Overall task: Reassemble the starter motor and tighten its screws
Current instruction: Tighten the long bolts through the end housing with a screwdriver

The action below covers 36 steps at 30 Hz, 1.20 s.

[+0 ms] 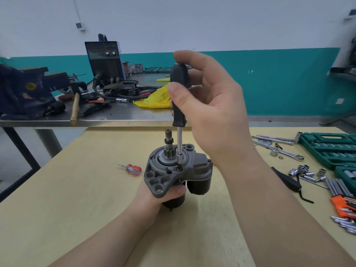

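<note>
Holding the starter motor (pixel 173 170) upright near the centre of the wooden surface (pixel 77 189), pinion shaft pointing up. My left hand (pixel 165 193) comes in from 6 o'clock and wraps the black body under the grey flange, thumb curled against it. My right hand (pixel 208 97) pinches the black handle of the screwdriver (pixel 179 105), thumb on the near side, other fingers curled loosely round the far side; the grip looks light, more fingertip than palm.

The driver's tip sits in a screw (pixel 179 169) on the flange at about 5 o'clock from the pinion. I cannot tell how far the screw is seated.

Risks as I judge them:
- Shaft runs close beside the pinion gear. Any tilt toward 11 o'clock could rub it on the teeth and lever the tip out of the screw head.
- Light pinch plus little downward load: tip cams out, rounds the head.
- Motor stands on its narrow end, steadied only by my left hand. Torque could spin or tip it if that hold slackens.
- Cross-threading if the driver is not plumb.

Small red screwdriver (pixel 131 168) lies at 9 o'clock of the motor, well apart. Sockets and wrenches (pixel 308 173) lie at 3 o'clock, out of the way.
</note>
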Each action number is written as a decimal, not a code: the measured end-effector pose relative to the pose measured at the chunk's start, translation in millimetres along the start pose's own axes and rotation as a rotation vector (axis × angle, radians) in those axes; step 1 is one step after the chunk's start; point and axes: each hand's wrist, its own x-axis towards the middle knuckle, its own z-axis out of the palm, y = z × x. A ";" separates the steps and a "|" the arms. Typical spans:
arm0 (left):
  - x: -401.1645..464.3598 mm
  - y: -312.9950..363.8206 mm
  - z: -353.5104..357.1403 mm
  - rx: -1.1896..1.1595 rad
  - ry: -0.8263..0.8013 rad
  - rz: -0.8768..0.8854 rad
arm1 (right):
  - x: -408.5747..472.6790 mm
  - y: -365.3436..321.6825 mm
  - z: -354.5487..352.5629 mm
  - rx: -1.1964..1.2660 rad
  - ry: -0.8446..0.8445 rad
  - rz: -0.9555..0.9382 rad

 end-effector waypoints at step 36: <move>-7.5 -8.4 -8.0 0.033 -0.008 -0.013 | 0.9 -1.3 -0.1 0.024 0.011 0.036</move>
